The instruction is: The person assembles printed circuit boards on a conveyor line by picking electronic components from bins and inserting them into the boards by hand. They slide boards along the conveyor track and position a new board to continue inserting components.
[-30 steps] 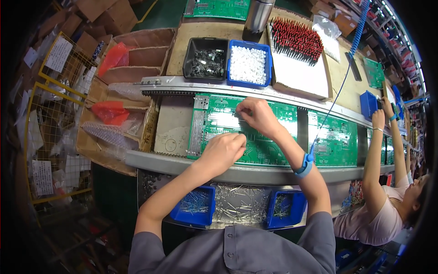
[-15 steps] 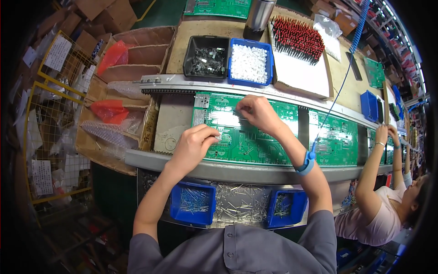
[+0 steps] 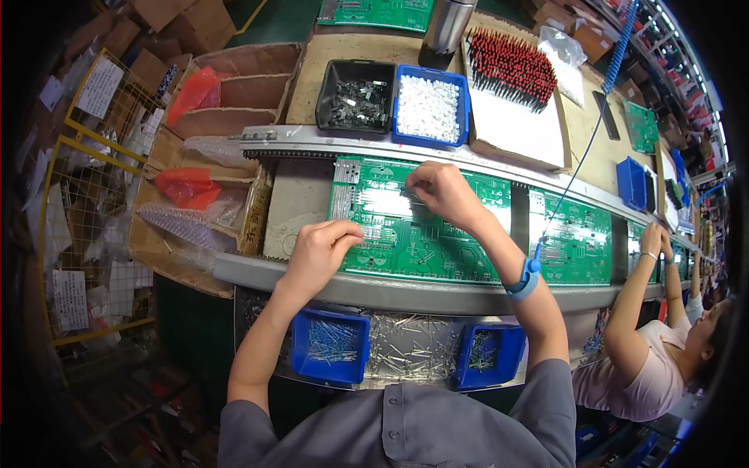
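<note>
A long green circuit board (image 3: pixel 460 253) lies on the rail track in front of me. Over its left end, my left hand (image 3: pixel 318 248) is pinched, with the fingertips close to the board's surface. My right hand (image 3: pixel 445 191) hovers above the board's upper middle, fingers curled together and pointing left; a blue wrist strap (image 3: pixel 524 279) circles that wrist. Whatever either pinch holds is too small or hidden to make out. Below the track sit loose leaded parts (image 3: pixel 409 343), between a blue bin of bluish components (image 3: pixel 331 345) and a second blue bin (image 3: pixel 491 355).
Behind the far rail (image 3: pixel 374 145) stand a black bin of dark parts (image 3: pixel 355 97), a blue bin of white connectors (image 3: pixel 429 105), a steel flask (image 3: pixel 447 31) and red-tipped parts (image 3: pixel 511 70). Another board (image 3: pixel 573 234) follows rightward. Divided cardboard (image 3: pixel 234 125) is left; a co-worker (image 3: pixel 644 343) works right.
My left hand has shifted slightly left along the board, still pinched. My right hand stays nearly in place. The co-worker's hands have moved slightly.
</note>
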Available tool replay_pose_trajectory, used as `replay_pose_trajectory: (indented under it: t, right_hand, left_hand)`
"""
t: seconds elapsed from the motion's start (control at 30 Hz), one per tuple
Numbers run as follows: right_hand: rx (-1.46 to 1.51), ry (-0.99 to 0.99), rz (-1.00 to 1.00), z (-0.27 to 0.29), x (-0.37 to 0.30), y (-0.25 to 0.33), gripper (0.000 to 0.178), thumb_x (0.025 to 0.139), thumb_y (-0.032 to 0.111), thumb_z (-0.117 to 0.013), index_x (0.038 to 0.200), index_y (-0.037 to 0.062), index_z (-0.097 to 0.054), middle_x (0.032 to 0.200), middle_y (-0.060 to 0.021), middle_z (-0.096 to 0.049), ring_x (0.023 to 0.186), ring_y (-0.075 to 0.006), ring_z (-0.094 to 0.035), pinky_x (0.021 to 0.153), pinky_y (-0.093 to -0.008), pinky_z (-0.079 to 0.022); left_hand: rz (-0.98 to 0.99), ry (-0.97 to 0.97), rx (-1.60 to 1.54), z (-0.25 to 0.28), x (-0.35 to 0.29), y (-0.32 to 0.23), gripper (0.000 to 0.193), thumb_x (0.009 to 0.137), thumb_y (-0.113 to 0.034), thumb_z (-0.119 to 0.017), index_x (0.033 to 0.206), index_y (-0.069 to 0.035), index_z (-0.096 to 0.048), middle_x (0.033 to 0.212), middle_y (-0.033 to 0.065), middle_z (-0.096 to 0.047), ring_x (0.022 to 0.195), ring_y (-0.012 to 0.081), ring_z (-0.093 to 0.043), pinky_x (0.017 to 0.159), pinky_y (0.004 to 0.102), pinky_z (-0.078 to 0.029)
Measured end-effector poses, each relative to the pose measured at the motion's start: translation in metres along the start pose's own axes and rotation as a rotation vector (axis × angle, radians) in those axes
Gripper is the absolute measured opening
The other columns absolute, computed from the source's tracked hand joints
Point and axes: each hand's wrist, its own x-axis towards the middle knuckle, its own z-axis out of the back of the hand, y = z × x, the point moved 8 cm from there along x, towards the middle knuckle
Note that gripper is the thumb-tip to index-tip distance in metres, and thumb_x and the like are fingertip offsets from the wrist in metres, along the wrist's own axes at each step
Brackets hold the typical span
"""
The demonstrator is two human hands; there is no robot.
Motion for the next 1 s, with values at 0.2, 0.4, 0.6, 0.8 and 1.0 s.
replay_pose_trajectory:
  t: [0.2, 0.4, 0.6, 0.8, 1.0]
  right_hand:
    - [-0.017, 0.003, 0.009, 0.000, 0.000, 0.000, 0.013, 0.071, -0.002, -0.059, 0.082, -0.0009, -0.065, 0.077, -0.0144, -0.062, 0.067, -0.0279, -0.061, 0.063, -0.0344, -0.050]
    - [-0.010, 0.003, 0.018, 0.000, 0.000, 0.002, 0.013, 0.071, -0.002, -0.058, 0.081, -0.0009, -0.065, 0.076, -0.0146, -0.062, 0.067, -0.0288, -0.061, 0.063, -0.0349, -0.050]
    - [-0.017, 0.037, 0.026, 0.000, 0.002, 0.006, 0.012, 0.070, -0.001, -0.059, 0.081, -0.0003, -0.065, 0.075, -0.0148, -0.062, 0.068, -0.0298, -0.061, 0.065, -0.0364, -0.050]
    - [-0.104, 0.102, 0.119, -0.006, 0.006, 0.013, 0.010, 0.072, -0.003, -0.060, 0.080, -0.0005, -0.065, 0.075, -0.0135, -0.062, 0.068, -0.0273, -0.062, 0.063, -0.0334, -0.050]
    - [-0.228, 0.087, 0.147, -0.023, 0.005, 0.016, 0.013, 0.070, -0.002, -0.059, 0.082, 0.0023, -0.054, 0.074, -0.0154, -0.059, 0.075, -0.0343, -0.060, 0.065, -0.0412, -0.049]
  left_hand:
    - [0.037, -0.001, -0.023, 0.002, -0.005, 0.007, 0.008, 0.076, 0.001, -0.066, 0.083, 0.002, -0.068, 0.074, 0.0101, -0.067, 0.063, 0.0156, -0.063, 0.055, 0.0260, -0.048]
    - [0.005, -0.049, -0.022, 0.004, -0.007, 0.008, 0.012, 0.075, 0.004, -0.065, 0.086, 0.002, -0.069, 0.077, 0.0104, -0.067, 0.063, 0.0159, -0.063, 0.056, 0.0258, -0.049]
    - [0.062, -0.085, -0.063, 0.005, -0.010, 0.011, 0.013, 0.075, 0.004, -0.065, 0.089, 0.002, -0.067, 0.077, 0.0094, -0.067, 0.063, 0.0148, -0.062, 0.057, 0.0254, -0.049]
    - [0.164, -0.080, -0.101, 0.006, -0.019, 0.024, 0.008, 0.075, 0.004, -0.065, 0.084, 0.003, -0.065, 0.073, 0.0083, -0.066, 0.062, 0.0125, -0.061, 0.057, 0.0241, -0.048]
    - [0.166, -0.086, -0.096, 0.005, -0.022, 0.026, 0.008, 0.075, 0.003, -0.064, 0.083, 0.003, -0.065, 0.073, 0.0078, -0.066, 0.061, 0.0126, -0.061, 0.058, 0.0242, -0.048]
